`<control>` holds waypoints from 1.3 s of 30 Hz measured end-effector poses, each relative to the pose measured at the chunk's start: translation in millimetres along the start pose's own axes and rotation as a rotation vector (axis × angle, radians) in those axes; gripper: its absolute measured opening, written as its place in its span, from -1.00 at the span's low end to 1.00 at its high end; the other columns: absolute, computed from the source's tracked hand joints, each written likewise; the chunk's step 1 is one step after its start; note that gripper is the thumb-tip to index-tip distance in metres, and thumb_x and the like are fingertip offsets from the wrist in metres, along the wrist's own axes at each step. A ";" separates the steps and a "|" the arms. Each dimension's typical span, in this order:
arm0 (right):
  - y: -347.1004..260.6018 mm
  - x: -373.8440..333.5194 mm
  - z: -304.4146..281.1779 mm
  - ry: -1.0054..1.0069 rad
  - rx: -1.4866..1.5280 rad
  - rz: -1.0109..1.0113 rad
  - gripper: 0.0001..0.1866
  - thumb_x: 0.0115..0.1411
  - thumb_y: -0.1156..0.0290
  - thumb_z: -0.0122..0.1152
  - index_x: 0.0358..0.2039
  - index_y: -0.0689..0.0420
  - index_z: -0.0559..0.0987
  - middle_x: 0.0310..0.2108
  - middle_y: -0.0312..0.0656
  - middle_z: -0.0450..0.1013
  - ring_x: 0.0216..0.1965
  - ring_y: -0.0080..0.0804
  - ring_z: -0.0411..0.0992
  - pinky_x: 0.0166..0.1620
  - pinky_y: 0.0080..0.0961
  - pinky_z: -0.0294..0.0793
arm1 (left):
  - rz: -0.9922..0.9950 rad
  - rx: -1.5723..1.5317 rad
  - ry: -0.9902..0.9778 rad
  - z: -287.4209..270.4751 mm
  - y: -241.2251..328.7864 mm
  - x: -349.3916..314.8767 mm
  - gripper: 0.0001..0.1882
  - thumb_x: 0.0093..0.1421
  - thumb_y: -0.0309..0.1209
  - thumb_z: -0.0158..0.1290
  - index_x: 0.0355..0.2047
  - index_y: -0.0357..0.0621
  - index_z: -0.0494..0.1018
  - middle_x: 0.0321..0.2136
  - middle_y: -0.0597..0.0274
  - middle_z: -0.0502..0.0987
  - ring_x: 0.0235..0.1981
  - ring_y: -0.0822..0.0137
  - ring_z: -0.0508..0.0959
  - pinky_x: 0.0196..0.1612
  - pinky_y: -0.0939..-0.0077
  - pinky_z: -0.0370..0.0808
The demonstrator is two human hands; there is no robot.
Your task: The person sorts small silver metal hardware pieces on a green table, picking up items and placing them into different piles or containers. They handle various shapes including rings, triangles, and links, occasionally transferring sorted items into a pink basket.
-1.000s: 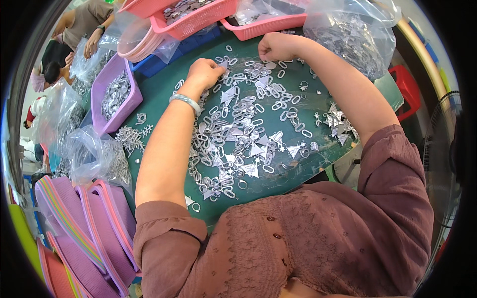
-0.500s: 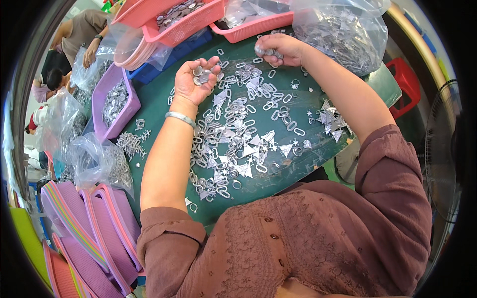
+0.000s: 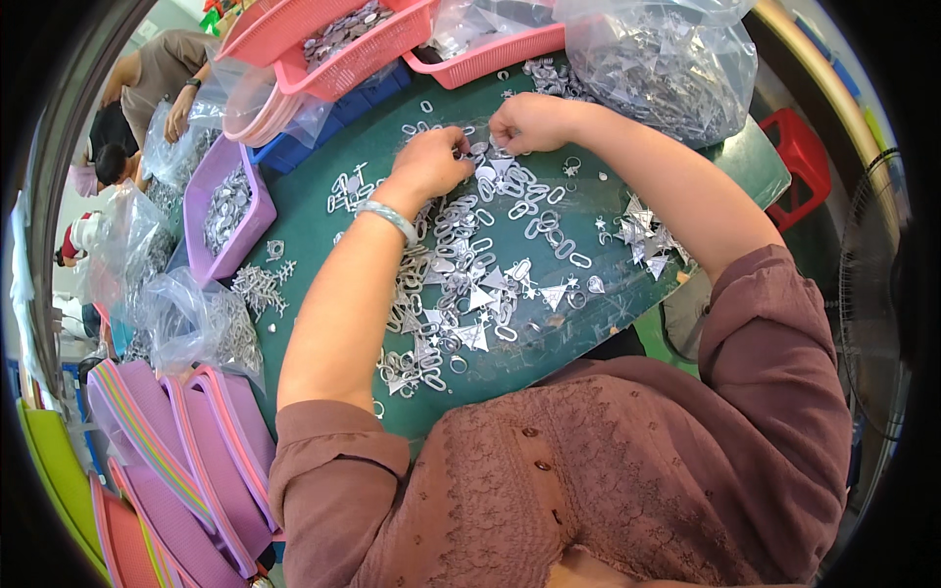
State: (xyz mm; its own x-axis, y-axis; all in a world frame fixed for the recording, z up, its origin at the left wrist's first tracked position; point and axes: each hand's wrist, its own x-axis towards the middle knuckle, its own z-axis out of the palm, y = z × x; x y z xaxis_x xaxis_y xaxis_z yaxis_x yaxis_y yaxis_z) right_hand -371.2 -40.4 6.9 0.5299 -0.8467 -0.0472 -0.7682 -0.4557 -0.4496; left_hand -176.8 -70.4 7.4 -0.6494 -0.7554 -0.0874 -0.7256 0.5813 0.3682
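Note:
Both hands are at the far end of a spread of small silver metal pieces (image 3: 456, 235): oval links, triangles, rings and stars. My left hand (image 3: 434, 162), with a pale bangle (image 3: 388, 221) at its wrist, is palm down with its fingers curled inward. Its palm is hidden, but round discs lay in it a moment before. Close by on the right, my right hand (image 3: 534, 124) points its bent fingers down at the pieces, fingertips together. Silver discs (image 3: 478, 149) show between the two hands; what the right fingers grip is too small to make out.
Pink baskets (image 3: 358, 59) and a bag of metal pieces (image 3: 662, 73) stand along the far edge. A purple basket (image 3: 263, 211) of discs and more bags (image 3: 201, 318) are on the left. Snowflake shapes (image 3: 263, 284) lie nearby. Behind them is another person's hand (image 3: 178, 116).
My left hand has turned from palm up with discs showing to palm down, moving right and nearer. My right hand has come slightly left and down to the pieces, so the hands are closer together.

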 end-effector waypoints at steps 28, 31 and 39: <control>-10.7 16.0 0.4 0.068 -0.199 0.277 -0.78 -0.11 0.38 0.09 -0.50 0.28 0.51 -0.50 0.00 0.45 -0.40 -0.13 0.43 -0.31 -0.32 0.39 | -0.418 -1.572 -0.129 -4.9 -17.1 10.7 -0.84 0.00 -0.42 -0.03 -0.40 -0.21 0.37 -0.44 0.19 0.47 -0.66 0.41 0.31 -0.65 0.73 0.26; -1.1 4.6 -6.6 0.100 -0.094 0.231 -0.79 -0.11 0.40 0.06 -0.49 0.28 0.51 -0.53 -0.03 0.45 -0.44 -0.18 0.42 -0.33 -0.35 0.39 | -0.319 -1.864 -0.125 -12.2 -7.3 -6.0 -0.83 0.02 -0.41 -0.03 -0.37 -0.20 0.38 -0.45 0.19 0.47 -0.65 0.44 0.32 -0.67 0.76 0.25; 23.7 -37.5 -9.5 0.154 1.690 0.076 -0.83 0.06 0.36 -0.03 -0.42 0.20 0.38 -0.54 -0.21 0.32 -0.69 -0.61 0.18 -0.71 -0.73 0.09 | -0.032 -0.490 -0.027 6.7 -5.4 4.7 -0.72 -0.10 -0.43 0.10 -0.31 -0.19 0.47 -0.46 0.18 0.51 -0.47 0.34 0.47 -0.42 0.54 0.40</control>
State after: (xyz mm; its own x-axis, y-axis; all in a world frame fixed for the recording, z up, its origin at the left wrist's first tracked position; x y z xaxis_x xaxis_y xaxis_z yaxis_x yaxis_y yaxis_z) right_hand -412.7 -22.0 6.4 0.3973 -0.9145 -0.0764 0.4772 0.2770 -0.8340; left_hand -177.5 -75.1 -1.2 -0.6389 -0.7586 -0.1278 -0.5573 0.3420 0.7566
